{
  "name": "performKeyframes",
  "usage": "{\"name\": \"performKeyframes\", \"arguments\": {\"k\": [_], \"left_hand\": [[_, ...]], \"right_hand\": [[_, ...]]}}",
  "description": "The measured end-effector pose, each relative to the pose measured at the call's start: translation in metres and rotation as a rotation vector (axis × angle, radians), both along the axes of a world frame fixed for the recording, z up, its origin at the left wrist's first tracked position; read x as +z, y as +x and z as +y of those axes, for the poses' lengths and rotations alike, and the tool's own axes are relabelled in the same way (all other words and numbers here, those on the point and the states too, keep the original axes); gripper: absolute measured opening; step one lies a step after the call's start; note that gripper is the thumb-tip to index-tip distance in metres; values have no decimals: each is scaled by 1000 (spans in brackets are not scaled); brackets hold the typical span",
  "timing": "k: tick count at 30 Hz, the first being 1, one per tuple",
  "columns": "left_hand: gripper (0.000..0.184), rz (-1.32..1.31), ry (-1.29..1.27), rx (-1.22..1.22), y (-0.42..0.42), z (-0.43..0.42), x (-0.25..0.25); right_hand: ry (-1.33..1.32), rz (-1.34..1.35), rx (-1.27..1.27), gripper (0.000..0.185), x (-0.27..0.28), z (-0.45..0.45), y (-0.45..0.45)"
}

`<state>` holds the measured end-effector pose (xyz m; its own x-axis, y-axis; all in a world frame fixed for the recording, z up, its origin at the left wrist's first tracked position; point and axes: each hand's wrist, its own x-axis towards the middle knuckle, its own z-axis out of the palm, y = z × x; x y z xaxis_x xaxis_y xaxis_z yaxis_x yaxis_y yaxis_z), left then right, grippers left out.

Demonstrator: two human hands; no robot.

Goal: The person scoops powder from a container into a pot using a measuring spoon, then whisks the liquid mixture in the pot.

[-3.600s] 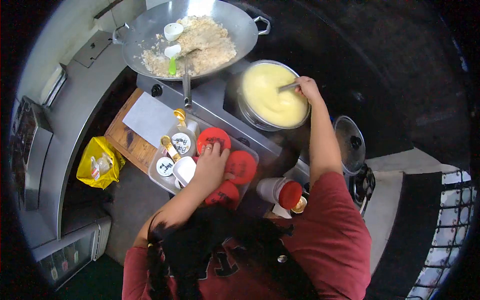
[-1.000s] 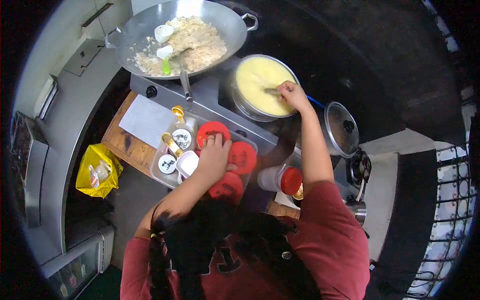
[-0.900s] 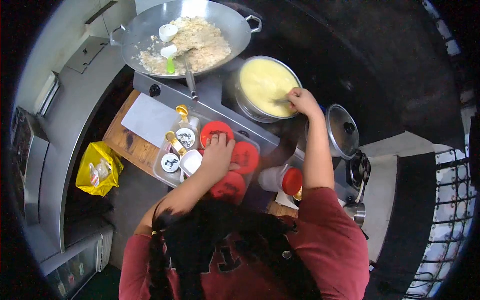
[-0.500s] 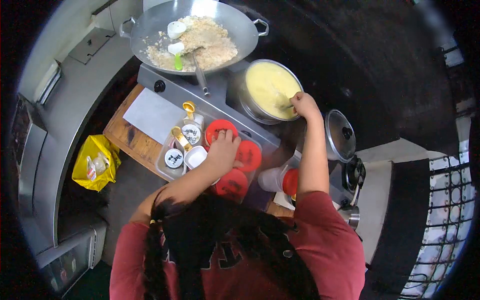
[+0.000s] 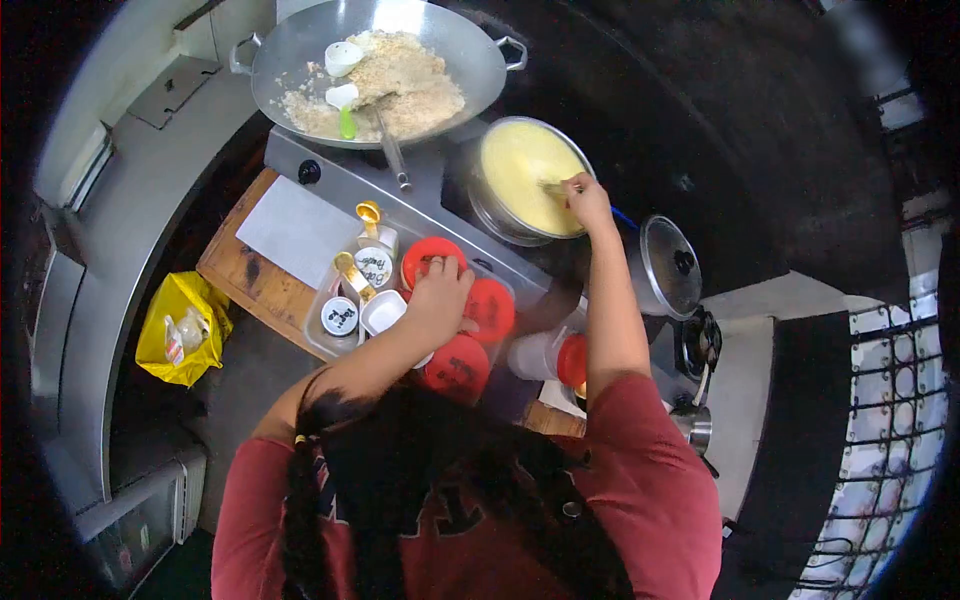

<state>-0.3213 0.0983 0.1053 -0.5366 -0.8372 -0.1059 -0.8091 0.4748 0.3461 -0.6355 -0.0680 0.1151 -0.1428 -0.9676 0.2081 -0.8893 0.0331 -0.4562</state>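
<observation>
Dipping in yellow liquid, utensil gripped by right hand; spillage risked by hard stirring; red lid touched by left hand, fingers spread.

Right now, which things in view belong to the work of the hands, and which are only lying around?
In the work:
- right hand, gripping a utensil
- pot of yellow mixture
- left hand, over a red lid

Probably only lying around:
- yellow bag
- white sheet
- glass lid

The wok, untouched, could belong to either.
</observation>
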Motion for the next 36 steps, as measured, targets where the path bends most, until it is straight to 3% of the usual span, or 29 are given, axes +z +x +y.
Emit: {"name": "performKeyframes", "arguments": {"k": [1, 4, 5, 7, 8, 9, 11, 12, 17, 19, 20, 21, 23, 25, 28, 30, 31, 33, 36], "left_hand": [[82, 1, -1, -2, 0, 1, -2], [82, 36, -60, 17, 3, 2, -9], [82, 36, -53, 21, 2, 1, -9], [82, 35, -43, 9, 2, 3, -7], [83, 42, -33, 11, 2, 3, -6], [83, 52, -26, 17, 1, 2, -5], [83, 52, -28, 18, -1, 2, -4], [83, 48, -26, 26, 1, 3, -5], [83, 23, -64, 33, 2, 5, -6], [83, 41, -16, 35, 2, 4, -2], [83, 44, -16, 33, 1, 5, -1], [83, 50, -7, 33, 2, 5, 0], [83, 51, -1, 45, 4, 4, -2], [82, 34, -30, 37, 3, 4, -6], [81, 37, -23, 38, 4, 4, -1], [81, 33, -8, 34, 2, 4, -1], [81, 44, -3, 36, 2, 4, -3], [81, 53, 0, 49, 3, 3, -5], [81, 65, -57, 39, 5, 3, -8]], "right_hand": [[-1, 1, -2, 23, 13, 7, 5], [370, -119, 143, 20, 61, 36, 27], [368, -118, 151, 20, 62, 31, 25], [289, 259, -31, 21, 49, 23, 8], [63, 343, -85, 23, 32, 18, 2], [61, 346, -91, 23, 25, 17, 0], [105, -130, 42, 23, 14, 9, 2], [202, -247, 99, 24, -4, -2, -14], [375, 17, -84, 25, 48, 30, 2], [-3, 207, -221, 25, 23, 18, -1], [-32, 139, -211, 26, -5, 2, -15], [-32, 141, -209, 26, -1, 3, -15], [285, -234, 79, 25, 20, 7, -6], [363, -119, 46, 23, 42, 16, -4], [335, 51, -103, 24, 38, 4, -12], [10, 132, -163, 30, 17, -11, -10], [124, -122, -110, 29, 11, -15, -8], [210, -154, 130, 25, 11, -17, -7], [447, 30, -8, 22, 58, 1, 3]]}}
